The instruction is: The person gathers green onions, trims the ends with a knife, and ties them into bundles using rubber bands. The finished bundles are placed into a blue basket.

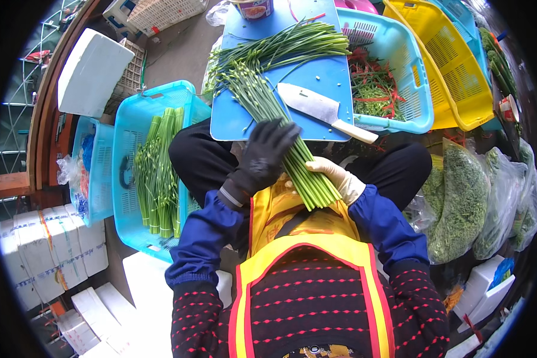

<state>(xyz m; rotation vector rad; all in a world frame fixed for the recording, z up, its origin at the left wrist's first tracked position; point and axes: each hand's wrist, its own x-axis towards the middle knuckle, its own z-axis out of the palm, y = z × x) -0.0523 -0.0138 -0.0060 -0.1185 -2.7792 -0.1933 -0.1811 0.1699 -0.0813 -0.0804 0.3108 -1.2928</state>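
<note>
A bunch of green flowering chive stems [259, 91] slants from the blue board [250, 123] down towards my body, buds at the far end. My left hand [270, 150], in a black glove, lies over its middle with the fingers bent across the stems. In a pale glove, my right hand [333, 176] grips the cut ends from the side, fingers partly hidden underneath. A cleaver [311, 103] with a white handle rests on the board right of the bunch, its handle over the near edge. More loose chives [291, 44] lie across the board behind.
Left of my knee stands a blue plastic basket [129, 112] with tied chive bundles [161, 179]. Another blue basket [423, 89] at right holds trimmings and red ties, beside a yellow basket [479, 98]. A tub [255, 10] sits at the board's far edge. Bagged greens [458, 206] lie right.
</note>
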